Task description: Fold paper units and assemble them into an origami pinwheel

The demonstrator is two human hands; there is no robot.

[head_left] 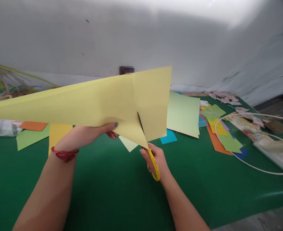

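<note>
In the head view, your left hand (95, 133) pinches the pale yellow sheet (102, 99) at its lower edge, up above the green table (102, 199). Your right hand's fingers (161, 159) grip the yellow-handled scissors (155, 162), a dark blade lying along the slit. The wide sheet, gripped only there, may swing or buckle, pulling your cut crooked or tearing it.
</note>
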